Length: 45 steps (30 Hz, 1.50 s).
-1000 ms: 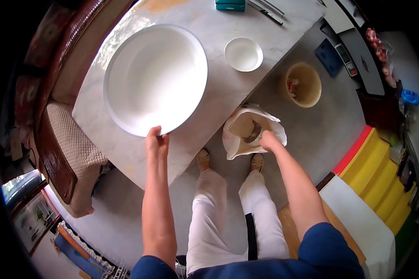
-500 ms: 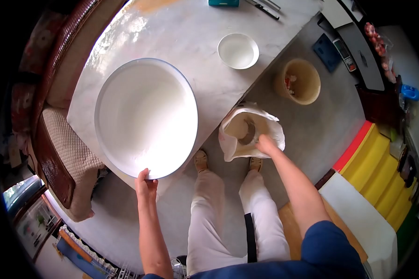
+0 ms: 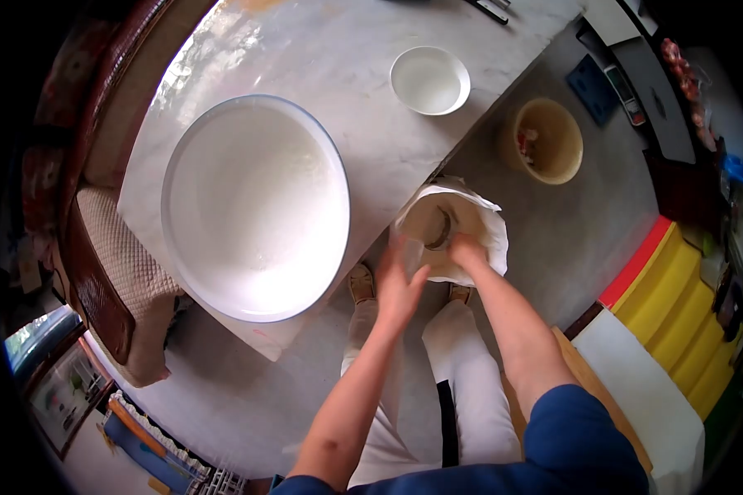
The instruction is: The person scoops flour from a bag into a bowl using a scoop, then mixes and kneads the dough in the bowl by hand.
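White enamel-like basin (image 3: 256,206), broad and shallow, sits on the pale marbled surface (image 3: 338,49), near the corner, its rim close to both adjoining edges; a small white bowl (image 3: 429,80) stands well apart from it, near the long edge; a white bag (image 3: 494,235) stands with its mouth upward, beside that edge and in front of the person's shoes (image 3: 360,285); a curved, dark-rimmed object (image 3: 443,231) lies inside the mouth. Left hand (image 3: 398,293): located at the near left side of the bag, partly blurred; the grip is spread, thumb apart from the fingers, with nothing seen clasped; contact with the bag cannot be confirmed. Right hand (image 3: 468,252): inside the mouth, next to the curved object; the fingers are curled, but whether this grip holds anything cannot be determined. Caution: the bag wall looks soft, so a downward press on one side could fold the mouth or tip the bag, spilling any contents onto the floor (image 3: 545,231); an arm swung wide could strike the basin rim and, given the nearby edges, push it off the surface; a loose or off-centre hold on the curved object could let it slip deeper into the bag.
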Available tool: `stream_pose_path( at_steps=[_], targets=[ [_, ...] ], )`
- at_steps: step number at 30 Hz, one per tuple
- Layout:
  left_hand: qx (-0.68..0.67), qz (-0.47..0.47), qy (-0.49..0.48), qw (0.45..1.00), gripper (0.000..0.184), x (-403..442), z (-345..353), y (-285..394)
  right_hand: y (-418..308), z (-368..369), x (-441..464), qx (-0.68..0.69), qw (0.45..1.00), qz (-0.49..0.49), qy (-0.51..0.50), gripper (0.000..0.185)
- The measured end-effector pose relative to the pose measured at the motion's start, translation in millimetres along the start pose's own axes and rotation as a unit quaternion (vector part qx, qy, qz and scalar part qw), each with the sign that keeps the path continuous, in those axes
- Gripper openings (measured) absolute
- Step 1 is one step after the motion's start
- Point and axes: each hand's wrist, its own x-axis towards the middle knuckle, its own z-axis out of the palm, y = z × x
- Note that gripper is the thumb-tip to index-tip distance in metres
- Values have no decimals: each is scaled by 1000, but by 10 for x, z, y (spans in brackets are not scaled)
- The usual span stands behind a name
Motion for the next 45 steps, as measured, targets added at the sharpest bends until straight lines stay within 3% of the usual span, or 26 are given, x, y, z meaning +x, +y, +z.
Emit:
stream_pose_path(
  at_steps=[3,6,9,12,15,18,28,31,34,36,37,39,41,44,45],
  targets=[
    [159,-61,-26,985,66,204,242,192,-58,-103,-81,-4,1000,-13,-14,37],
    [180,-142,-84,970,62,352,248,303,-42,-99,-132,3,999,-34,19,34],
    [187,-163,-98,964,54,468,362,34,68,-4,-76,-7,995,-75,65,35],
    [138,-161,-151,966,53,504,262,38,83,11,41,-4,992,-110,66,34],
    [98,-95,-105,985,63,348,371,-287,234,83,189,-15,986,-153,70,32],
    [108,-83,-107,985,69,334,245,-182,373,190,306,27,977,-190,92,34],
    [66,-59,-85,992,78,326,136,-162,501,123,-29,138,970,-182,80,37],
    [47,-44,-90,994,80,293,143,-176,444,44,-97,68,980,-185,35,41],
    [32,-23,-96,995,80,353,192,-218,76,17,36,31,986,-145,73,43],
    [19,-23,-98,995,80,337,194,-250,132,285,215,245,927,-222,177,46],
    [11,-21,-98,995,80,347,192,-273,212,252,196,159,941,-240,179,47],
    [0,-19,-104,994,80,330,182,-281,293,74,30,55,965,-229,111,47],
    [-6,-20,-112,993,81,301,202,-240,272,-220,-258,22,985,-171,-24,46],
    [17,10,-84,996,79,318,253,-247,293,29,-39,131,965,-218,67,36],
    [19,11,-78,997,79,342,258,-269,304,69,-35,79,943,-276,170,31]
  ],
)
